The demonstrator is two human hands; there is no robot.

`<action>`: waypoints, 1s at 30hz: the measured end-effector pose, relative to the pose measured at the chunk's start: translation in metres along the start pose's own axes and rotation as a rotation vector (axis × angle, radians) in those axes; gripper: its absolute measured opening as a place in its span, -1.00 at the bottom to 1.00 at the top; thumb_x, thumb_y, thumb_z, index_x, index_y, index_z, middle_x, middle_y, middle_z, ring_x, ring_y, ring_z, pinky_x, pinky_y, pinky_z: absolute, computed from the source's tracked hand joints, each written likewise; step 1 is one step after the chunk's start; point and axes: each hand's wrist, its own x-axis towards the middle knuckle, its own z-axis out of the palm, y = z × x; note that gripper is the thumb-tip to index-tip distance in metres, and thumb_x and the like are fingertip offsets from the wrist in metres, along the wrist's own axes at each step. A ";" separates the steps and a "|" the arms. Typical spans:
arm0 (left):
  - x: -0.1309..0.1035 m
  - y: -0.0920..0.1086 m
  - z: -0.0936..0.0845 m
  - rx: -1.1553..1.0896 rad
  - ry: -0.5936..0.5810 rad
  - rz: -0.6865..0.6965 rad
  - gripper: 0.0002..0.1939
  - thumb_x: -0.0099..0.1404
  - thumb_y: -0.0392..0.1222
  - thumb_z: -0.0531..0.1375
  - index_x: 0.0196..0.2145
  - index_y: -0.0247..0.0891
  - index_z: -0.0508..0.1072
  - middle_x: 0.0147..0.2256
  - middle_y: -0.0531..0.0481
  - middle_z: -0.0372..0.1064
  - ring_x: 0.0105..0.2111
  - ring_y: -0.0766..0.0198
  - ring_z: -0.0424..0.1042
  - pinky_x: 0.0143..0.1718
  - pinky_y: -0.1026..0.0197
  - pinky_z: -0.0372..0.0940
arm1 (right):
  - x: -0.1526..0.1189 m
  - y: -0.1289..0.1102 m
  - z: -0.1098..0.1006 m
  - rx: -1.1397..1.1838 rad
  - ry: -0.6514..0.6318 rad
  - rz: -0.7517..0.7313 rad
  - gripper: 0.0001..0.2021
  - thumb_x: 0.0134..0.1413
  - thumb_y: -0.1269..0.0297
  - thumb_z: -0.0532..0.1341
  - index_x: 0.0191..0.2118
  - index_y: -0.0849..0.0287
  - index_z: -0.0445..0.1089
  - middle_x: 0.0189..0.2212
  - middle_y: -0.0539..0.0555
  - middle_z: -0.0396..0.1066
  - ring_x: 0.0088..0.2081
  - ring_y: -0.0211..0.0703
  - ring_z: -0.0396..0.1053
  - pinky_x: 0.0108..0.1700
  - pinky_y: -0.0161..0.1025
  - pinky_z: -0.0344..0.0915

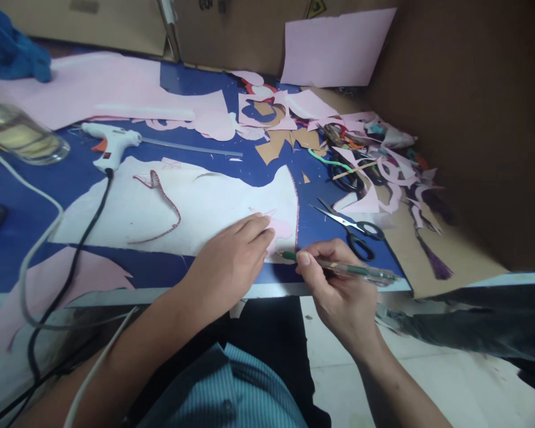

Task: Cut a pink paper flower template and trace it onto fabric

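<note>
My left hand (232, 258) lies flat, its fingertips pressing a small pink cutout (282, 229) onto a piece of white fabric (218, 202). Red stitching runs along the fabric's right edge, and a loose red-edged strip (167, 205) rests on its left half. In my right hand (339, 285) is a clear pen (356, 269) with a green grip, its tip at the cutout's lower edge. The fingers of my left hand hide part of the cutout. Scissors (352, 224) with black handles lie half open just beyond my right hand.
A white glue gun (113, 142) with a glue stick sits behind the fabric, its black cord crossing the left end. Pink sheets (129, 83) and a glass jar (22, 137) stand farther left. Scraps (383, 160) pile at the right, beside a cardboard wall (468, 119).
</note>
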 end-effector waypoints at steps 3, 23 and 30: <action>0.000 0.000 0.000 -0.004 0.001 -0.001 -0.71 0.62 -0.35 0.06 0.12 -0.32 0.53 0.25 -0.29 0.52 0.30 -0.02 0.50 0.33 -0.12 0.46 | 0.000 0.000 0.000 0.010 -0.027 0.003 -0.84 0.46 0.24 0.32 -0.25 0.06 0.48 -0.46 -0.07 0.54 -0.46 -0.22 0.49 -0.42 -0.29 0.33; 0.000 0.001 -0.001 0.013 0.008 0.013 -0.71 0.62 -0.36 0.06 0.10 -0.36 0.54 0.23 -0.32 0.53 0.27 -0.02 0.52 0.33 -0.10 0.46 | 0.004 -0.002 -0.001 -0.032 0.010 -0.044 -0.88 0.44 0.27 0.33 -0.23 0.07 0.50 -0.44 -0.04 0.55 -0.44 -0.20 0.51 -0.42 -0.26 0.35; 0.001 0.000 -0.001 0.012 0.016 0.021 -0.70 0.62 -0.36 0.05 0.11 -0.39 0.54 0.21 -0.34 0.53 0.27 -0.04 0.52 0.32 -0.12 0.46 | 0.003 -0.001 0.000 -0.007 -0.017 -0.053 -0.88 0.45 0.31 0.33 -0.22 0.06 0.48 -0.46 -0.09 0.53 -0.48 -0.25 0.47 -0.43 -0.29 0.33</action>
